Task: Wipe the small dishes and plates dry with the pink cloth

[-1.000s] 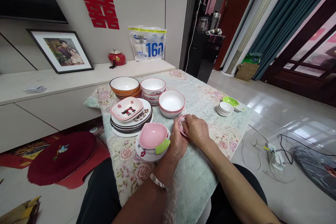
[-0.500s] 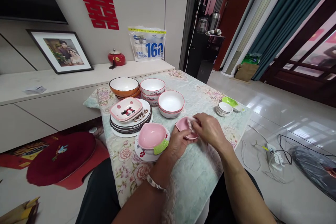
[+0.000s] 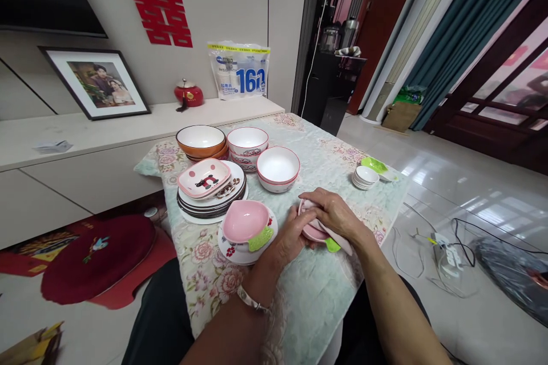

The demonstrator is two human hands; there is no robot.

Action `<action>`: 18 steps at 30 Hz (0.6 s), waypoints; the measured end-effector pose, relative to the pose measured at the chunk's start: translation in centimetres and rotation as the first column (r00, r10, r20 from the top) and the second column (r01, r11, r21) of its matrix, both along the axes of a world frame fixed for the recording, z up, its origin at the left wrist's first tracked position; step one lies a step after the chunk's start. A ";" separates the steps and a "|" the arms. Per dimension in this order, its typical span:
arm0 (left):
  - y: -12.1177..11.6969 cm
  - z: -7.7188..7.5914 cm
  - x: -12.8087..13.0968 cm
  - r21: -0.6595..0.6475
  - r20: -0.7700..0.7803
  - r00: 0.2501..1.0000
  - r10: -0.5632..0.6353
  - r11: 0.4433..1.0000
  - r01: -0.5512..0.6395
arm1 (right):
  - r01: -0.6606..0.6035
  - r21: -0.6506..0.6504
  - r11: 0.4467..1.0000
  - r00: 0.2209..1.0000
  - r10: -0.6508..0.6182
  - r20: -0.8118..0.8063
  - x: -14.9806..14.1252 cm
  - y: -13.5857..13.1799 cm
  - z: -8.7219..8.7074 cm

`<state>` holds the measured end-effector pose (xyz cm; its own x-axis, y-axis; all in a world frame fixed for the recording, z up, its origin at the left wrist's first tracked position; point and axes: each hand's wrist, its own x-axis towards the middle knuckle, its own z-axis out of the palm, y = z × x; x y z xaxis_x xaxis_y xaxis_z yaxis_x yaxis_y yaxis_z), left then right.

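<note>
My left hand (image 3: 293,235) grips the near-left rim of a small pink bowl (image 3: 314,233) with a green leaf-shaped handle. Pressed against the bowl's inside is a pale pink cloth (image 3: 340,241), gathered under my right hand (image 3: 334,212), whose fingers are closed over it. Part of the bowl is hidden by both hands and the cloth. Beside my left wrist, a matching pink bowl (image 3: 245,220) rests on a white flowered plate (image 3: 226,251). Behind it a pink square dish (image 3: 204,175) tops a stack of dark-rimmed plates (image 3: 209,212).
Orange bowls (image 3: 201,141), red-rimmed bowls (image 3: 248,140) and a separate white bowl stack (image 3: 278,166) stand farther back on the flowered tablecloth (image 3: 317,151). Small white dishes (image 3: 365,178) and a green leaf dish (image 3: 373,165) sit at the right edge. Cables and a power strip (image 3: 447,256) lie on the floor.
The pink bowl has turned in my hands, so its green leaf handle now shows at the lower right. My right hand has shifted over the bowl, and the cloth hangs past its rim.
</note>
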<state>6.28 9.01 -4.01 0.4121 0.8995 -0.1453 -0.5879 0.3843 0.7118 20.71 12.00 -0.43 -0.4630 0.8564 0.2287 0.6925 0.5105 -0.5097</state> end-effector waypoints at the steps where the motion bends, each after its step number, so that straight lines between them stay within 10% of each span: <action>1: 0.0 -0.1 0.1 -0.004 0.009 1.000 0.019 1.000 -0.019 | 0.061 0.017 0.998 0.998 -0.061 -0.002 -0.1 0.0 0.1; 12: 0.0 0.0 0.4 -0.109 0.162 0.983 0.086 0.992 -0.068 | 0.525 -0.032 0.850 0.851 -0.525 0.018 -0.1 0.9 -1.0; 18: 0.2 -0.5 0.7 -0.082 0.268 0.962 0.054 0.996 -0.033 | 0.127 0.026 0.992 0.984 -0.123 -0.125 -0.5 0.9 -1.6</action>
<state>6.94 9.23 -4.48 0.4061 0.9081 -0.1024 -0.7714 0.4007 0.4943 20.19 12.89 -2.08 -0.3192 0.8966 0.3070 0.6852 0.4421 -0.5788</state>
